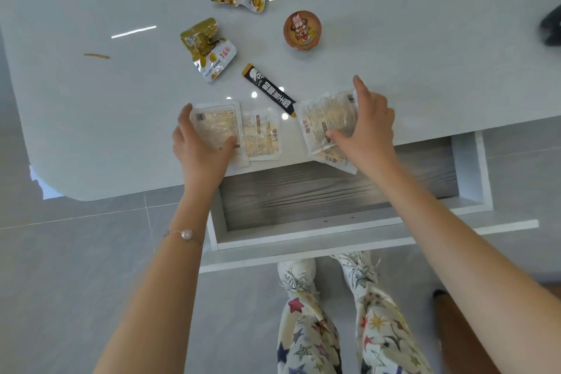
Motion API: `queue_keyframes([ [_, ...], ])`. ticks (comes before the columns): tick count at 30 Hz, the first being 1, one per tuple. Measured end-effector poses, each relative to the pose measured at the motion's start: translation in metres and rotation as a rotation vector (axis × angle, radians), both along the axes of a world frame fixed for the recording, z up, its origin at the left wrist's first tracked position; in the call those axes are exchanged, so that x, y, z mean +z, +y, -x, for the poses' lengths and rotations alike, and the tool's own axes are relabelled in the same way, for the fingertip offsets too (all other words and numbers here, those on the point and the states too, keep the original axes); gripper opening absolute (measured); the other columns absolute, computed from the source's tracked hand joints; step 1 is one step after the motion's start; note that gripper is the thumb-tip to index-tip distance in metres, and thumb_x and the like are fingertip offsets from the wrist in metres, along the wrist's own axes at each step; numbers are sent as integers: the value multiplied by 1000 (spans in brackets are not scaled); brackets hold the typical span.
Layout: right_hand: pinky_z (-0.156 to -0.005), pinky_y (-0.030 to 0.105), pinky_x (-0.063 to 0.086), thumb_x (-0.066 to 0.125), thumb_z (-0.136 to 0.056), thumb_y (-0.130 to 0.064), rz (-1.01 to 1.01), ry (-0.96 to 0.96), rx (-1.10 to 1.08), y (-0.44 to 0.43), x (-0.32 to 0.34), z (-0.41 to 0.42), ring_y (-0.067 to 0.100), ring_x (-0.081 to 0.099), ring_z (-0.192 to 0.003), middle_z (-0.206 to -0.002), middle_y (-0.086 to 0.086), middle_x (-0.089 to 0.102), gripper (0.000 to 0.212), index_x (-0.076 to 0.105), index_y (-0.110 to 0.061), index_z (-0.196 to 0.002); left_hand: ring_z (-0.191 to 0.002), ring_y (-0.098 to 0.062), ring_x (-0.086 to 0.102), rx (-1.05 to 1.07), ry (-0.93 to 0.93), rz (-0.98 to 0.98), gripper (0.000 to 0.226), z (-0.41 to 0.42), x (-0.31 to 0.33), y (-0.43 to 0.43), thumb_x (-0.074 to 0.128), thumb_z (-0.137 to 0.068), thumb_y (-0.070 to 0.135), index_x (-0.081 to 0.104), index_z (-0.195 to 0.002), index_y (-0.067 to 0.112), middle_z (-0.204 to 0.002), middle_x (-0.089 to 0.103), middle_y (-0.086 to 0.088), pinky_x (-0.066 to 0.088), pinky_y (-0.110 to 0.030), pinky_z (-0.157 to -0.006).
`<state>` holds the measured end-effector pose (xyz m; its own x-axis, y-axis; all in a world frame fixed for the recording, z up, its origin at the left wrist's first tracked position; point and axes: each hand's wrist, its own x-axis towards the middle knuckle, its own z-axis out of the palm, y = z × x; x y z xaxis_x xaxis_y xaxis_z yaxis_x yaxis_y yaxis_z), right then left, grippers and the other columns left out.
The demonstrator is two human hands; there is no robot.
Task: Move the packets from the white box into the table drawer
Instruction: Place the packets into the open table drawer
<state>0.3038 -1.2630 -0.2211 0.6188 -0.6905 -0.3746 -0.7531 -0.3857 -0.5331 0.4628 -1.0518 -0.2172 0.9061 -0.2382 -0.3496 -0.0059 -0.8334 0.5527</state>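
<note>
At the table edge, left hand (200, 143) and right hand (364, 127) are each pinching clear packets (328, 118); drawer (303, 191) lying open, nothing visible inside, every packet seemingly still to go.

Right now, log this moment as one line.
left hand: on clear flat packet | right hand: gripping clear packets | wood-lined drawer: open, empty

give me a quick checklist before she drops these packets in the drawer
1. Drawer open under the table edge: ok.
2. Drawer floor bare where packets would land: ok.
3. Left hand gripping the clear packet: ok, thumb and fingers on its edges.
4. Right hand holding its packets: ok, though a second one pokes out below, grip on it cannot tell.
5. Middle packet left flat on the table: not ok, unheld.
6. White box in view: not ok, none seen.
</note>
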Motion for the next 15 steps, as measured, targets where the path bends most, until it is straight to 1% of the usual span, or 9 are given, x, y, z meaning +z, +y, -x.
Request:
queue_keyframes([
  [2,-96,31,32,80,-75,-26,-89,-36,-70,6,2,-1,25,36,-123,-138,10,32,103,12,-28,-152,-125,-29,40,111,101,35,98,6,4,-3,79,-74,24,14,-147,32,-145,29,-11,43,-46,-100],
  [3,-94,29,34,81,-74,-22,-152,-71,-129,10,4,-2,21,40,-116,-136,10,32,104,11,-27,-152,-118,-26,44,137,125,46,101,9,5,-5,80,-74,22,12,-148,31,-144,29,-12,46,-42,-94],
  [5,-90,31,42,81,-74,-18,-237,-111,-233,18,6,-2,15,45,-104,-132,10,35,106,10,-26,-151,-105,-20,49,153,133,81,102,16,6,-6,81,-73,18,12,-148,27,-136,39,-10,48,-32,-82],
  [7,-92,40,45,83,-72,-28,-171,-28,-262,22,5,1,21,48,-109,-128,10,42,100,18,-23,-147,-93,-13,60,153,150,128,98,21,4,-5,80,-74,14,15,-145,25,-117,54,1,51,-16,-66],
  [8,-94,44,45,83,-69,-35,-127,24,-285,24,4,3,25,46,-115,-127,9,45,94,26,-20,-143,-86,-6,62,162,169,141,95,24,3,-4,80,-74,14,17,-144,25,-108,57,6,48,-10,-57],
  [9,-94,45,43,83,-68,-40,-105,55,-321,27,3,5,29,43,-120,-126,9,46,90,32,-18,-139,-82,-1,62,178,191,144,93,27,3,-2,80,-74,15,19,-142,27,-102,58,10,45,-8,-52],
  [10,-92,41,41,82,-67,-42,-111,53,-365,31,2,8,30,39,-122,-127,10,45,86,36,-17,-136,-80,1,62,195,206,145,90,30,4,-1,80,-73,17,21,-140,29,-101,59,13,44,-9,-51],
  [12,-86,32,36,82,-68,-37,-160,-13,-445,41,2,13,28,34,-122,-129,10,40,80,40,-18,-133,-75,5,63,198,195,148,84,37,4,1,80,-73,19,25,-135,32,-98,58,20,44,-10,-49],
  [15,-93,34,44,83,-69,-23,-262,-161,-557,53,1,17,23,36,-122,-132,7,34,77,38,-18,-131,-70,9,62,176,178,162,77,50,4,7,79,-74,19,28,-129,36,-94,54,29,43,-5,-45],
])
